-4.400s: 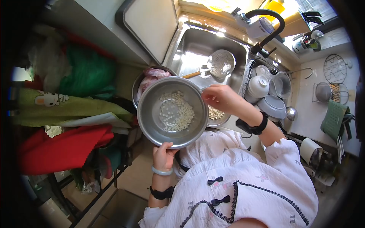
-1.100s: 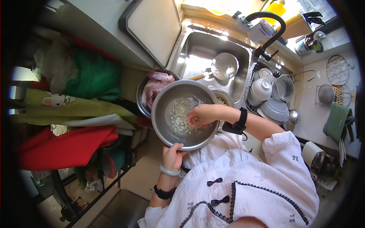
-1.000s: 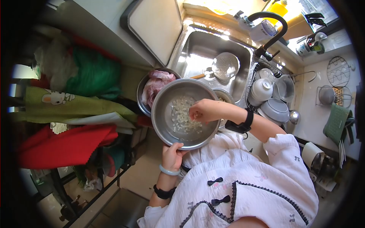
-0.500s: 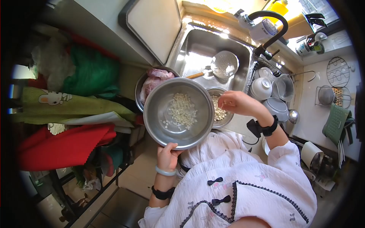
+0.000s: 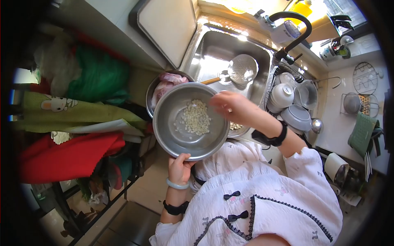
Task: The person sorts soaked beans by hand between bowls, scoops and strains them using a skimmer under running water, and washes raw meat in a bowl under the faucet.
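Observation:
In the head view a wide steel bowl (image 5: pixel 166 125) is tipped a little toward me, with a heap of small pale, bean-like pieces (image 5: pixel 197 117) on its bottom. My left hand (image 5: pixel 180 166) grips its near rim, thumb over the edge. Over the right rim hovers my right hand (image 5: pixel 234 107), its fingers smeared by motion; whether anything is in them I cannot tell. Under that hand a smaller steel bowl (image 5: pixel 242 132) shows in part, with more of the pale pieces. Behind the wide bowl, partly hidden, another metal bowl (image 5: pixel 151 88) holds raw meat (image 5: pixel 166 86).
A strainer (image 5: pixel 242 69) with a wooden handle lies in the steel sink (image 5: pixel 213 41) under a black faucet (image 5: pixel 301 18). Right of it stands a rack with white bowls (image 5: pixel 282 95). A cutting board (image 5: pixel 166 30) leans at the left; red cloth (image 5: pixel 74 158) hangs nearby.
My right hand has moved left, from above the smaller bowl to over the wide bowl's right rim. The wide bowl has shifted very slightly left, still in my left hand.

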A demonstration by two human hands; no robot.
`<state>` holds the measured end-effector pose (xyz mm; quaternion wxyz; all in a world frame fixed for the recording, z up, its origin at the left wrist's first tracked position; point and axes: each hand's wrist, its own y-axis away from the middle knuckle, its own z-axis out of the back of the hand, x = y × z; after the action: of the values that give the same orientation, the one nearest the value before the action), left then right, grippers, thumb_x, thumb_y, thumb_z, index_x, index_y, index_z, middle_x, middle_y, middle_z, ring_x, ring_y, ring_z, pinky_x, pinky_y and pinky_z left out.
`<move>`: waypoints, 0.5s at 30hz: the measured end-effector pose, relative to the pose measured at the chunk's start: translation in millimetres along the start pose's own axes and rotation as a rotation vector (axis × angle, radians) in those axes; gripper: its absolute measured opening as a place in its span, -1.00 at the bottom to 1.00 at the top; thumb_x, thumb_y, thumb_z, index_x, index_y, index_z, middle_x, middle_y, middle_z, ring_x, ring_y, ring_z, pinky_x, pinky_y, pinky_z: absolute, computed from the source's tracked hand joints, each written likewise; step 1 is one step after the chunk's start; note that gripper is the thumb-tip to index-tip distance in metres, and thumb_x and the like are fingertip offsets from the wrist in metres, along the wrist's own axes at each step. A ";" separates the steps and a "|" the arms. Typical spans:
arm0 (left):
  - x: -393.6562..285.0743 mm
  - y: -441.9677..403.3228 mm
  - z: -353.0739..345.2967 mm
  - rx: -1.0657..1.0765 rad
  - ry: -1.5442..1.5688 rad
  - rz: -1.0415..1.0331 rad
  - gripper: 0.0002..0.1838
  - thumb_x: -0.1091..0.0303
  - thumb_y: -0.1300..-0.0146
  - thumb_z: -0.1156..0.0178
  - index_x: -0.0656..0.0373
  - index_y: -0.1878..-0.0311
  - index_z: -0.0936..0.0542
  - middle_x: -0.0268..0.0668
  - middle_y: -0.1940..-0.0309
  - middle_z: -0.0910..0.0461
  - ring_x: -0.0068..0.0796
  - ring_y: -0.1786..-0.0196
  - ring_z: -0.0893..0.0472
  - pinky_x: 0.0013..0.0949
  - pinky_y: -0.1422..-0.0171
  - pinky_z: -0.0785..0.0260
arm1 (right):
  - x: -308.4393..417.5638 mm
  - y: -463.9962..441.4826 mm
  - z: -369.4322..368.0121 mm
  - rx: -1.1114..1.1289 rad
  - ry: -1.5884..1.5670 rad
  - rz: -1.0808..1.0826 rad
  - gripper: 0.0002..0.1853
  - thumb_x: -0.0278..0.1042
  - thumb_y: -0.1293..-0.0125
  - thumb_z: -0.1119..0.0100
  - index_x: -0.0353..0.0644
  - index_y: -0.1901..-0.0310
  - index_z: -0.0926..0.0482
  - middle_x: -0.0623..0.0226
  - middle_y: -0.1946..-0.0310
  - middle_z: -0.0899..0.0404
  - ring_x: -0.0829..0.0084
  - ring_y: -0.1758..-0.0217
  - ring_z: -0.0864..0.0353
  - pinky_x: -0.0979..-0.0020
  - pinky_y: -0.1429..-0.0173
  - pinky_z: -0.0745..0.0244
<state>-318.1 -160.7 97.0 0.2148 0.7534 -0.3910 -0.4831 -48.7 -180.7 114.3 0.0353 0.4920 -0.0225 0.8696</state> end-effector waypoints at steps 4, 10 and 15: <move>2.0 0.3 -3.3 -0.011 -0.005 0.007 -0.54 0.68 0.01 0.07 0.36 -0.06 -0.31 -0.07 0.16 -0.49 -0.17 0.20 -0.60 -0.18 0.19 -0.60 | -9.6 -23.2 -42.7 0.163 0.334 0.102 -0.50 -0.41 -0.01 -0.24 -0.22 -0.04 -0.36 0.10 0.12 -0.40 0.18 0.14 -0.52 0.26 0.05 -0.45; 9.9 -4.9 4.9 0.022 0.005 0.076 -0.46 0.73 0.02 0.05 0.22 -0.11 -0.27 -0.15 0.08 -0.43 -0.22 0.13 -0.57 -0.16 0.15 -0.58 | -29.9 -24.8 -73.6 0.336 0.530 0.013 -0.29 -0.35 0.18 -0.31 -0.26 -0.09 -0.28 0.03 0.15 -0.34 0.05 0.21 -0.48 0.23 0.08 -0.44; 9.6 -2.7 -2.5 0.012 0.004 0.089 -0.47 0.74 0.01 0.07 0.21 -0.11 -0.27 -0.15 0.07 -0.43 -0.24 0.13 -0.57 -0.17 0.16 -0.58 | -18.0 -2.5 -77.3 0.447 0.315 0.061 -0.36 -0.33 0.15 -0.27 -0.09 -0.08 -0.33 0.08 0.14 -0.37 0.02 0.17 -0.51 0.21 0.08 -0.45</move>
<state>-312.6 -166.8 90.8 0.2323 0.7374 -0.4264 -0.4695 -105.3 -173.2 59.1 -0.0972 0.3453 0.1610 0.9195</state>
